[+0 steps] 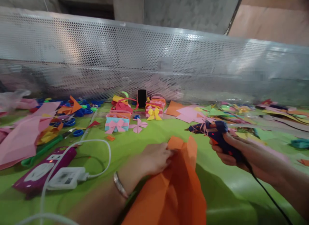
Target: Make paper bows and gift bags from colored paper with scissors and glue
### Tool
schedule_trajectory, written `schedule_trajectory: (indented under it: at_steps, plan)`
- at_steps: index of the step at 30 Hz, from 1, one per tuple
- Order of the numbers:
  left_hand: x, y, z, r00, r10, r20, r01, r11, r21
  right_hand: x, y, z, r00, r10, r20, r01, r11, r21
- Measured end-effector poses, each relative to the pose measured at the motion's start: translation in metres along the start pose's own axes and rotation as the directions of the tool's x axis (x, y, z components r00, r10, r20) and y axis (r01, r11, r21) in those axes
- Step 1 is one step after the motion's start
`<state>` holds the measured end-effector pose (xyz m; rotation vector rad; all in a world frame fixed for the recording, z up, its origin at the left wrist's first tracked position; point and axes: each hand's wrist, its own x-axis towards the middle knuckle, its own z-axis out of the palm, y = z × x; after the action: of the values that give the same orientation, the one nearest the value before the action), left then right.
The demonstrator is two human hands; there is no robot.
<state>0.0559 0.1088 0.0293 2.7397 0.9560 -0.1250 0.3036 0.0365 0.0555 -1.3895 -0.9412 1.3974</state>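
Note:
My left hand (155, 159) is closed on the top edge of a folded orange paper (178, 186) that stands up from the green table (149, 134). A bangle sits on that wrist. My right hand (229, 151) grips a blue hot glue gun (212, 131) by its handle. The gun's nozzle points left and hangs a little above and to the right of the paper's top edge. The gun's black cord runs down to the lower right.
Small paper gift boxes with bows (117, 122) and a dark phone (142, 97) stand at the back by a perforated metal screen (154, 60). Pink sheets (24, 134), blue rings, a purple power strip (41, 170) with a white plug and cable lie left. Coloured paper scraps (241, 112) lie right.

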Motion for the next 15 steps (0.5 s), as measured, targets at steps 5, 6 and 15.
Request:
schedule_trajectory:
  at_steps: [5, 6, 15]
  plan:
    - [0.012, 0.006, -0.012, 0.992, -0.088, 0.090, 0.084, 0.995, 0.047, -0.007, 0.002, -0.011, 0.999, -0.023, -0.040, 0.022, 1.000, -0.016]
    - [0.015, 0.006, -0.015, 0.988, -0.096, 0.117, 0.091, 0.995, 0.052, -0.008, 0.003, -0.013, 0.999, -0.023, -0.046, 0.023, 1.000, -0.013]
    - [0.006, 0.006, -0.001, 0.947, -0.278, -0.161, 0.270, 0.960, -0.071, -0.028, 0.005, -0.013, 0.988, -0.145, 0.049, 0.152, 0.961, -0.232]
